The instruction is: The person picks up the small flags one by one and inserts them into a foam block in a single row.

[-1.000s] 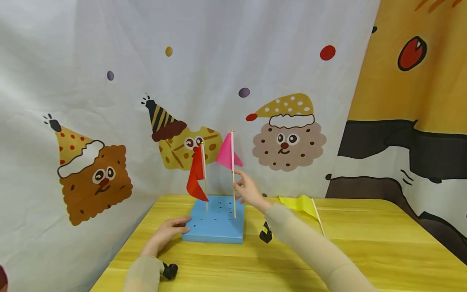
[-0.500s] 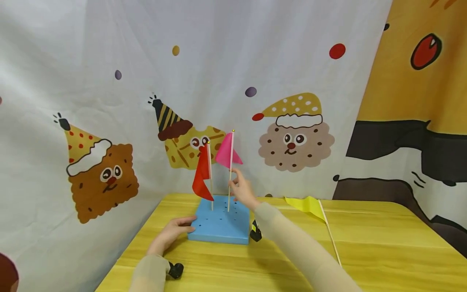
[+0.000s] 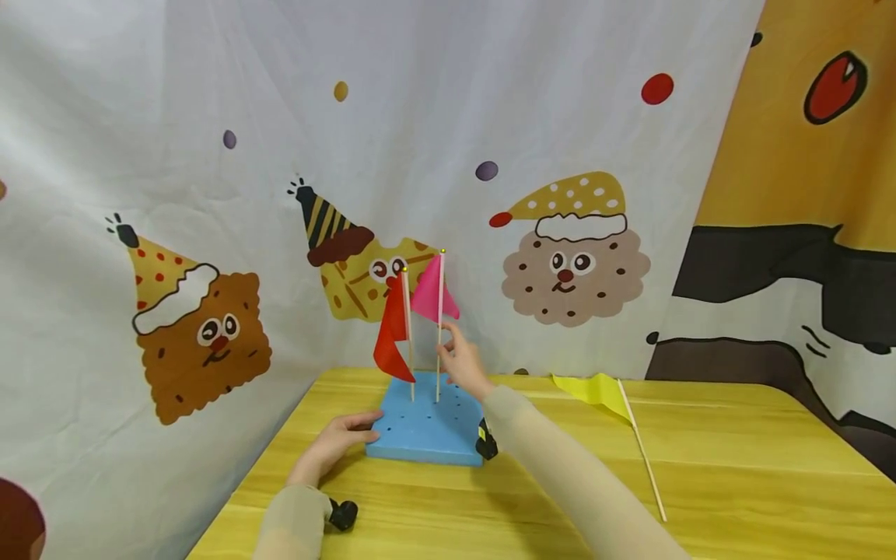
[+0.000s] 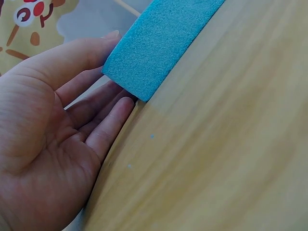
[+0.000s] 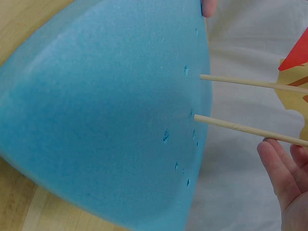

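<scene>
A blue foam block (image 3: 427,432) with several small holes lies on the yellow wooden table (image 3: 735,467). A red flag (image 3: 392,334) and a pink flag (image 3: 430,292) stand upright in it, close together. My right hand (image 3: 458,364) pinches the pink flag's stick just below the cloth. In the right wrist view its fingers (image 5: 279,168) lie against that stick (image 5: 240,127), which enters the foam block (image 5: 106,120) beside the red flag's stick (image 5: 240,82). My left hand (image 3: 336,443) rests open against the block's near left corner (image 4: 154,48), thumb along its top edge.
A yellow flag (image 3: 595,387) lies flat on the table to the right, its stick (image 3: 647,467) pointing toward me. A cartoon-printed cloth backdrop (image 3: 210,155) hangs close behind and to the left of the table. A black camera (image 3: 485,447) sits on my right wrist.
My right hand has carried the pink flag leftward, so it now stands close beside the red one. The left hand has stayed at the block's corner.
</scene>
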`<state>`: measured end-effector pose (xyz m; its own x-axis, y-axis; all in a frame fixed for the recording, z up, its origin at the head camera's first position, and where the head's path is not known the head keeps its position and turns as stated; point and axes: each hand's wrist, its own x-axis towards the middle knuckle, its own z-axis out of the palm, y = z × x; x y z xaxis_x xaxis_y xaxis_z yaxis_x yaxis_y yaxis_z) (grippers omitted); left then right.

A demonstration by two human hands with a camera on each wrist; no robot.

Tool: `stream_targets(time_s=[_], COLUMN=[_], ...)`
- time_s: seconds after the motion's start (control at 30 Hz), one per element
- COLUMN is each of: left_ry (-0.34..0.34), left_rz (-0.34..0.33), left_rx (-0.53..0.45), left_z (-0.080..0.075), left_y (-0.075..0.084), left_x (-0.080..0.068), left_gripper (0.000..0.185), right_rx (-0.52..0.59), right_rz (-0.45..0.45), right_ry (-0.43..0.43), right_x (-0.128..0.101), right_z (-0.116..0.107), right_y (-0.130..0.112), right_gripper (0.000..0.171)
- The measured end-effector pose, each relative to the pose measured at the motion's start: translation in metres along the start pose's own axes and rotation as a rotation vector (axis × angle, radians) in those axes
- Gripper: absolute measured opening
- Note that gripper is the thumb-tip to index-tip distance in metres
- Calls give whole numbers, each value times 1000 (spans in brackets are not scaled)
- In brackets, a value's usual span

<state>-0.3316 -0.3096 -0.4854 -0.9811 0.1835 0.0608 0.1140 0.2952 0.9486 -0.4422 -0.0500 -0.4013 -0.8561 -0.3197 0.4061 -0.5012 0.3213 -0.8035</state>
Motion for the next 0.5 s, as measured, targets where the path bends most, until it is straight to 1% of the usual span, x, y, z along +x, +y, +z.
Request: stream_targets(time_s=[0.33, 0.5], left_ry=[2, 1], left_rz=[-14, -17], left_rx=[-16, -19], left_z=[-1, -1], left_y=[0, -2], left_x=[3, 2], left_gripper=[51, 50], right_rx=[0, -20], right_rz=[-7, -11], right_ry=[-14, -33], right_x=[2, 1], right_z=[0, 1], right_y=[-1, 0], right_gripper=[46, 46])
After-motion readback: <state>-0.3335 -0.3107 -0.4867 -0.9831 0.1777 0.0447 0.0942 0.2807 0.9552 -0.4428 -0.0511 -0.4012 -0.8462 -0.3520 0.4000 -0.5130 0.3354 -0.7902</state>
